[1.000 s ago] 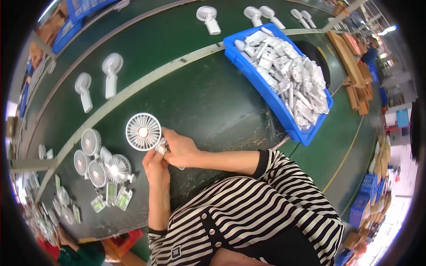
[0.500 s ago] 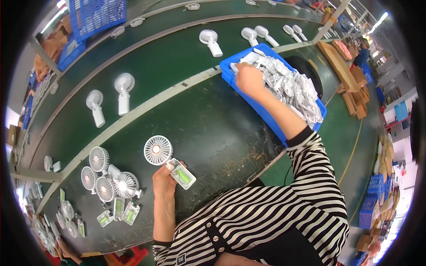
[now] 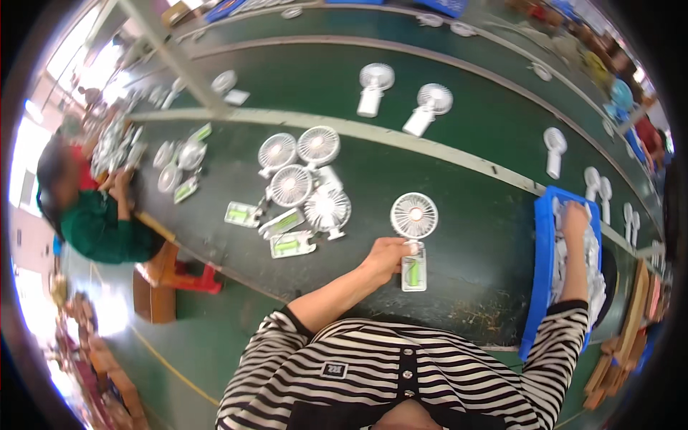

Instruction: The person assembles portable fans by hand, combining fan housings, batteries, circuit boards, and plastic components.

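- Where the dark green table (image 3: 215,236) runs out at far left, a co-worker in a green top (image 3: 100,226) sits over their own small fans; these hands are not the person's.
- Next comes a cluster of 5 white round-headed plastic handheld fans (image 3: 304,179) with open green-lined handles, lying close together, some touching.
- Just right of it, the left hand (image 3: 387,258) is clamped on 1 white handheld fan with a round grille (image 3: 413,216), gripping at the neck; its open handle (image 3: 413,274) lies flat on the table.
- Judgement: keeping that fan pressed flat and unmoving, open side up, would make fitting a part easier.
- At far right, the right hand (image 3: 573,218) reaches into a blue plastic bin (image 3: 541,279) of clear-bagged parts (image 3: 592,261); whether its fingers have closed I cannot tell.
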